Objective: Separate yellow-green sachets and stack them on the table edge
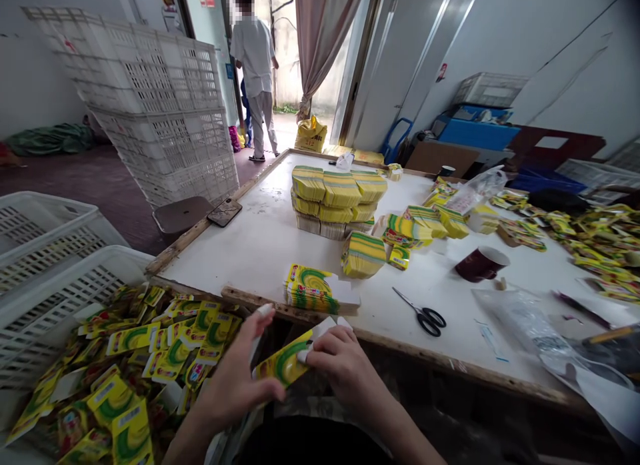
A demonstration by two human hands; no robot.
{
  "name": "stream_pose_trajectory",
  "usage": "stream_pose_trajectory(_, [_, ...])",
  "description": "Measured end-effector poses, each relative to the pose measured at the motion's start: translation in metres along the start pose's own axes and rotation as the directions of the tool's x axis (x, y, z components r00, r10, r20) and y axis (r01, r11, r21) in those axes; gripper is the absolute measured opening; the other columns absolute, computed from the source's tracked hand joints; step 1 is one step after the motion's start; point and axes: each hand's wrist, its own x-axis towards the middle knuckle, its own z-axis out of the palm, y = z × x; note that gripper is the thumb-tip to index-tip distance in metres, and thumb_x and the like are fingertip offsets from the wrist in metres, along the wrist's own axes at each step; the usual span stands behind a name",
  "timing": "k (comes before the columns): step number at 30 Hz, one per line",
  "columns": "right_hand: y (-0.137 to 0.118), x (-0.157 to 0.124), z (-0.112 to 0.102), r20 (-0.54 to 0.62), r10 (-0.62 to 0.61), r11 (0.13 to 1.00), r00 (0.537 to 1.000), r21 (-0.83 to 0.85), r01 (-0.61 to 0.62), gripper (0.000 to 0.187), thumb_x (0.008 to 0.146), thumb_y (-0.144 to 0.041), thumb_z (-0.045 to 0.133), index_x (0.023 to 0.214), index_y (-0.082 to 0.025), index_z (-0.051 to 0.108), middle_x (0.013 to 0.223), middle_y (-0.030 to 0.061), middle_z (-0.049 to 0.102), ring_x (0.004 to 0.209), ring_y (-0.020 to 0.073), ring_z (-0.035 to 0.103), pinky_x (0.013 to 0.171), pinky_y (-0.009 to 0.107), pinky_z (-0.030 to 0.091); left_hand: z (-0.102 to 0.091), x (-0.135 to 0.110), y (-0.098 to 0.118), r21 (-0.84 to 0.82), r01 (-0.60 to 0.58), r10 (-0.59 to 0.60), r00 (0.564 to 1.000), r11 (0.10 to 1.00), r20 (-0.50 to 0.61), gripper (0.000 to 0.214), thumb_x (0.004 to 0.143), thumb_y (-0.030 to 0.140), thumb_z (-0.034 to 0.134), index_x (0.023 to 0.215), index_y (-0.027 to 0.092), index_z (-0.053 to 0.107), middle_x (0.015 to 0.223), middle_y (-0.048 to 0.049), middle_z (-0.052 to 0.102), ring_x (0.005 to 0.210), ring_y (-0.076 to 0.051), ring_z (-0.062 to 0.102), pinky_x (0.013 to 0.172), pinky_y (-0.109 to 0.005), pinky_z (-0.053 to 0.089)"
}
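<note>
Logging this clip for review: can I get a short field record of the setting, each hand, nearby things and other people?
setting: workroom, white table, open doorway behind
left hand: grips yellow-green packet at its left end
right hand: pinches the same packet's right end
beside left hand: white crate holding loose packets
table edge: small stack, scissors
farther back: large stacks, dark mug, phone
other person: stands in the doorway

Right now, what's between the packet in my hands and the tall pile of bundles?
A small stack of flat packets on the table edge, shown in the head view.
</note>
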Motion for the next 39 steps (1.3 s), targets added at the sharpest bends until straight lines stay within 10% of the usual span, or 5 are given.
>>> stream_pose_trajectory(7, [-0.008,-0.005,0.017,-0.357,0.336,0.917,0.872,0.337,-0.215,0.065,0.083,-0.029,0.061,0.143,-0.024,0.034,0.144,0.0123,0.04,0.135,0.0317,0.033,0.112,0.053,0.024,0.045,-0.003,-0.001,0.212,0.053,-0.086,0.985,0.976,0.149,0.055,0.073,0.023,0.065,0.124,0.022,0.043,0.113,-0.0067,0.066,0.1,-0.025,0.063,0.087,-0.036,0.05])
stream_pose_trajectory(13, [-0.002,-0.005,0.041,0.089,0.639,0.333,0.764,0.864,-0.378,0.063,0.078,-0.045,0.063,0.135,-0.021,0.049,0.127,0.0124,0.062,0.121,0.0311,0.054,0.106,0.047,0.037,0.061,-0.014,-0.017,0.36,-0.015,-0.025,0.994,0.933,0.104,0.069,0.07,0.022,0.065,0.129,0.021,0.031,0.119,-0.0109,0.063,0.105,-0.027,0.062,0.089,-0.037,0.05])
stream_pose_trajectory(18, [-0.006,-0.007,0.036,0.27,0.595,0.139,0.757,0.893,-0.427,0.052,0.078,-0.042,0.067,0.126,-0.025,0.057,0.121,0.0089,0.065,0.114,0.0297,0.059,0.104,0.049,0.039,0.07,-0.019,-0.025,0.357,-0.064,0.001,0.985,0.932,0.174,0.088,0.063,0.014,0.068,0.135,0.025,0.02,0.127,-0.0111,0.059,0.11,-0.027,0.06,0.091,-0.037,0.049])
stream_pose_trajectory(30, [-0.013,-0.011,0.039,0.071,0.255,0.803,0.964,0.541,-0.252,0.058,0.087,-0.022,0.054,0.143,-0.024,0.038,0.153,0.0097,0.033,0.139,0.0254,0.033,0.113,0.04,0.03,0.061,-0.008,-0.023,0.332,-0.087,0.066,0.995,0.939,0.074,0.064,0.07,0.018,0.056,0.126,0.019,0.025,0.109,-0.0129,0.062,0.095,-0.026,0.066,0.077,-0.037,0.055])
stream_pose_trajectory(39, [-0.005,-0.002,0.024,0.166,0.114,0.904,0.979,0.391,-0.172,0.046,0.078,-0.001,0.05,0.118,-0.022,0.059,0.143,0.0108,0.042,0.132,0.02,0.042,0.106,0.029,0.037,0.041,-0.011,-0.023,0.41,-0.004,-0.016,0.999,0.912,0.045,0.071,0.069,0.018,0.061,0.128,0.021,0.023,0.117,-0.0121,0.058,0.105,-0.028,0.062,0.09,-0.048,0.05])
